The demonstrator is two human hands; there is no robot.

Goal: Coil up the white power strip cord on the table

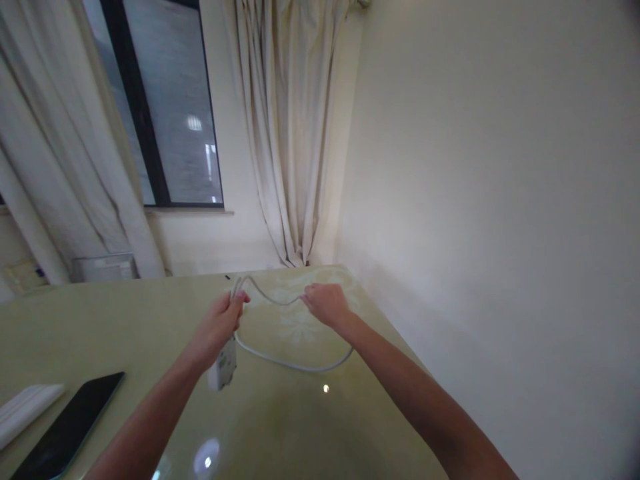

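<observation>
A white charger block (223,365) hangs from its white cable (287,363) above a glossy yellow-green table (280,427). My left hand (220,323) is closed round the cable just above the block, with a loop of cable sticking up past the thumb. My right hand (325,303) is closed in a pinch on the same cable further along. Between the two hands the cable sags in a short arc, and a longer loop droops below them towards the table.
A dark phone (67,427) lies at the table's front left, beside a white flat object (25,410) at the left edge. Curtains (287,133) and a window (165,100) stand behind the table. A bare wall (500,233) runs along the right.
</observation>
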